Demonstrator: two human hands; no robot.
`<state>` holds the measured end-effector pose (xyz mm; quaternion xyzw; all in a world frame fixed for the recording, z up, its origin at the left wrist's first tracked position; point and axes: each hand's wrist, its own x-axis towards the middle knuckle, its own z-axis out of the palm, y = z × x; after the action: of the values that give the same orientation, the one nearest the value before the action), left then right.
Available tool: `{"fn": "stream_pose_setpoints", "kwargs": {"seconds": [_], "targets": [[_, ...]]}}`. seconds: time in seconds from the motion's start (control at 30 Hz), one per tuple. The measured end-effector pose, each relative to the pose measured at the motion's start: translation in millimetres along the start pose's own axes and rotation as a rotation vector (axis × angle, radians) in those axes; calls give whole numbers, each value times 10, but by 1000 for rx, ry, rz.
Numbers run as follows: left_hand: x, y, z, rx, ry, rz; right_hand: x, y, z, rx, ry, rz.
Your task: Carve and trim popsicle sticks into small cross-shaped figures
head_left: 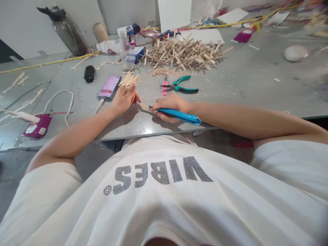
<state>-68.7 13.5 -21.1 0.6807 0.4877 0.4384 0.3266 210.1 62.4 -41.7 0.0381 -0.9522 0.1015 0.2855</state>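
My left hand point(125, 99) pinches one end of a thin flat wooden stick point(144, 107) low over the front part of the table. My right hand point(172, 105) is wrapped round a blue utility knife point(180, 115), its handle pointing right toward me. The knife's front end meets the stick's other end beside my right thumb; the blade itself is too small to make out. Just beyond my left hand lies a bundle of light wooden sticks point(130, 79). Past my right hand rest green-handled pliers point(183, 85) and a pink-handled tool point(164, 88).
A large heap of wooden sticks point(184, 53) lies at the back, with wood chips point(166, 72) before it. Left are a phone point(110, 87), a black case point(89, 73), a purple power adapter point(38, 126) with white cable and a dark bottle point(69, 34). A white mouse point(296, 53) sits right.
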Motion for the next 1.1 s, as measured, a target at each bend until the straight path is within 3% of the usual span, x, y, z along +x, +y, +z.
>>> {"fn": "stream_pose_setpoints", "kwargs": {"seconds": [0.2, 0.47, 0.73, 1.1], "targets": [[-12, 60, -48, 142, 41, -50, 21, 9, 50, 14, -37, 72], [-10, 84, -94, 175, 80, -36, 71, -10, 33, 56, -132, 150], [-5, 66, -81, 122, 15, 52, 55, 20, 57, 32, -39, -1], [-3, 86, -85, 85, 35, 87, -41, 33, 32, -13, -57, -7]]}}
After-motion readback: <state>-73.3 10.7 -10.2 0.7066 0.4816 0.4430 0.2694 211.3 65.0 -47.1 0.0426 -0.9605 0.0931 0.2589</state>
